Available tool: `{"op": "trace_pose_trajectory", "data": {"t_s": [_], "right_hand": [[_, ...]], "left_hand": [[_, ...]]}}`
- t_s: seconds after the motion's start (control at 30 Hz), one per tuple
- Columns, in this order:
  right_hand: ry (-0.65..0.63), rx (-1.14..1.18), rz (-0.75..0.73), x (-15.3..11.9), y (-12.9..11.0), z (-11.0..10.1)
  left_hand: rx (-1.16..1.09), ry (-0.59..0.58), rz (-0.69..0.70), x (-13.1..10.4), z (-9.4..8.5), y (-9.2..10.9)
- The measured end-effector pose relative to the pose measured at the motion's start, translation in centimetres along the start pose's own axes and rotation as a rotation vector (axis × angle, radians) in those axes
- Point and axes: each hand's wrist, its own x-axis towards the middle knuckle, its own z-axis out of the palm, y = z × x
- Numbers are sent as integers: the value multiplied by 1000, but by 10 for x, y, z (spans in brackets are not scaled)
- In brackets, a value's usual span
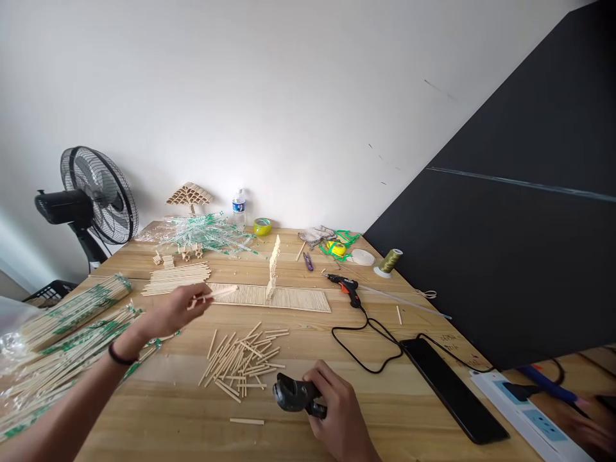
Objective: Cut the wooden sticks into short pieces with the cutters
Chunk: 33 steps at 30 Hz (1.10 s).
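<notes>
I log, around the stick pile [244, 360]: left hand [185, 308], beyond-left, pinching a pale stick [225, 292]; right hand [338, 404], near-right, wrapped round a black cutter [291, 394].

There are two hands, one left hand [185, 306] and one right hand [339, 407], with one hand cutter [293, 393] and at least one held stick [226, 291]. Count one slatted panel [303, 299], one upright stick piece [273, 269] and one tree-shaped model [189, 194]. The piled cut sticks [240, 359] run to dozens, overlapping too much for an exact figure; small stick blocks [168, 262] number at least four. There is one each of glue gun [345, 287], thread snips [308, 260], thread spool [390, 260], tape roll [262, 226], water bottle [239, 208], electric fan [99, 196], smartphone [455, 391], power strip [524, 417] and wristband [120, 356].
</notes>
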Motion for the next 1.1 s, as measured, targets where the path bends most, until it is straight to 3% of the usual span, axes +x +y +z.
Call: {"op": "trace_pose_trajectory", "data": {"t_s": [0.17,0.3,0.4,0.53,0.77,1.1], "right_hand": [[-49,226,-18,56,-15,3],[-18,319,14,93,-19,19],[-29,399,17,99,-20,34],[7,432,1,86,-22,47],[82,502,177,74,-30,47],[219,814,445,79,0,34]], "left_hand": [[-229,46,105,-3,55,21],[-304,85,110,-3,77,22],[-323,98,127,-9,83,25],[-339,102,164,-16,91,35],[-302,92,244,-20,107,50],[-104,176,196,-21,98,31]]}}
